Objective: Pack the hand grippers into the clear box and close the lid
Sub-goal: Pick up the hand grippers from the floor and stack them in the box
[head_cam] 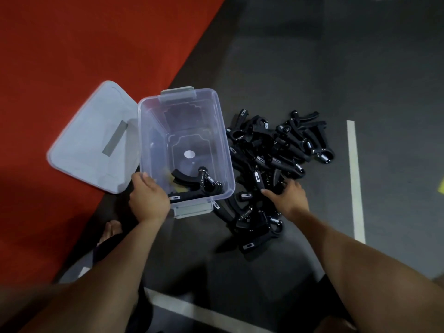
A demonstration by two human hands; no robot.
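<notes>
The clear box stands open on the dark floor, with two or three black hand grippers lying in its near end. Its clear lid lies flat to the left, partly on the red mat. A pile of several black hand grippers is spread on the floor just right of the box. My left hand grips the box's near left corner. My right hand reaches into the near side of the pile, its fingers curling round a black gripper there; the fingertips are hidden among the grippers.
A red mat covers the floor to the left and behind the lid. White floor lines run at the right and along the bottom. A bare foot shows below my left hand.
</notes>
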